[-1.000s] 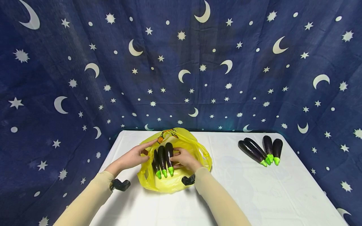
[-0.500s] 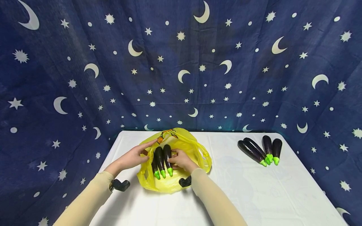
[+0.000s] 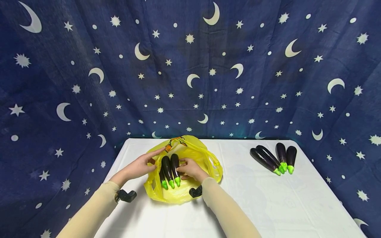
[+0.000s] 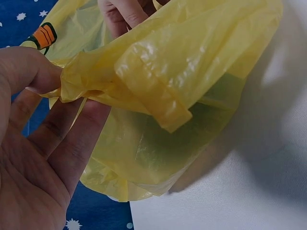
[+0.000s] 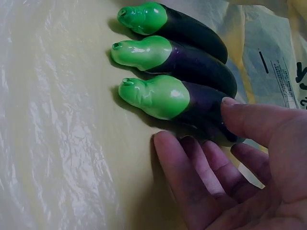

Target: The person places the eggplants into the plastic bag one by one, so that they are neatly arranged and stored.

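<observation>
A yellow plastic bag (image 3: 205,165) lies spread with its mouth up on the table. At its left rim my left hand (image 3: 140,167) pinches the crumpled plastic (image 4: 91,76) between thumb and fingers. Three dark eggplants with bright green stem ends lie side by side inside. My right hand (image 3: 191,169) reaches into the bag at the rightmost eggplant (image 3: 174,165). In the right wrist view the thumb rests on top of that eggplant and the curled fingers (image 5: 211,158) lie along its side, the index fingertip slightly apart. The middle eggplant (image 3: 167,168) and left eggplant (image 3: 162,177) are untouched by that hand.
On the right of the white table (image 3: 232,205) lie several more eggplants (image 3: 269,157) in a loose group, green ends toward me. Behind the table hangs a dark blue cloth (image 3: 190,92) with moons and stars. A wrist camera (image 3: 126,195) sits under each forearm.
The rightmost eggplant has shifted slightly left and toward me, closer to the other two, and my right hand has moved a little left. My left hand stays at the bag's rim.
</observation>
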The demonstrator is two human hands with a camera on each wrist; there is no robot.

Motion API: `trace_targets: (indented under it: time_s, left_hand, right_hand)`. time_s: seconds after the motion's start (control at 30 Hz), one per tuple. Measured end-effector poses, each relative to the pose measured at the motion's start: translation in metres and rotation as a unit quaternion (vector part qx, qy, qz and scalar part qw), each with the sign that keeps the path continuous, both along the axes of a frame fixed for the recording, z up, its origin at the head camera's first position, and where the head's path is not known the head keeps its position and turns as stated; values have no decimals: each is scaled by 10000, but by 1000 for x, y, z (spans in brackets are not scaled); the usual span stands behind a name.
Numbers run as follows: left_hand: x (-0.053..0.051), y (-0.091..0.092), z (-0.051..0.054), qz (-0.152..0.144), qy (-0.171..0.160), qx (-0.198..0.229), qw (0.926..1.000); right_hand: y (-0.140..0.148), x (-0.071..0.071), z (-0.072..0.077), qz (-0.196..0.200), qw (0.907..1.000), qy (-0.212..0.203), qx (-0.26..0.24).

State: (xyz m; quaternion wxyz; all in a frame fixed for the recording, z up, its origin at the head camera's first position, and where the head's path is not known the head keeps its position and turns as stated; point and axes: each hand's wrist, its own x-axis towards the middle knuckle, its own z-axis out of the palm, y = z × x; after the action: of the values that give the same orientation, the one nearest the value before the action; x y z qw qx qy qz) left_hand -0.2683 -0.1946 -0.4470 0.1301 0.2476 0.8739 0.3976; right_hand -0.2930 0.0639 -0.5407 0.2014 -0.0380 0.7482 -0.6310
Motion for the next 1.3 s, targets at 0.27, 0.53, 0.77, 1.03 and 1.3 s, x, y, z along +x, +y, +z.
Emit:
trace_targets:
  time_s: [0.27,0.53,0.77,1.03,1.3]
  left_hand:
    - [1,-1,-2,-25,55,-7,10000]
    - [3,-1,-2,32,9,34,10000]
    - [4,1,-1,112,13,39,9999]
    - [2,0,-3,45,73,9,10000]
    - [1,0,-3,16,115,30,9999]
  right_hand:
    - [7,6,11,261,9991,264,186]
    - [16,17,21,663,9914,895,681]
    - [33,35,37,1177,9822,1238,776]
    - [63,50,60,1462,9790,1218,736]
    - [103,56,81,1353,9808,1144,816]
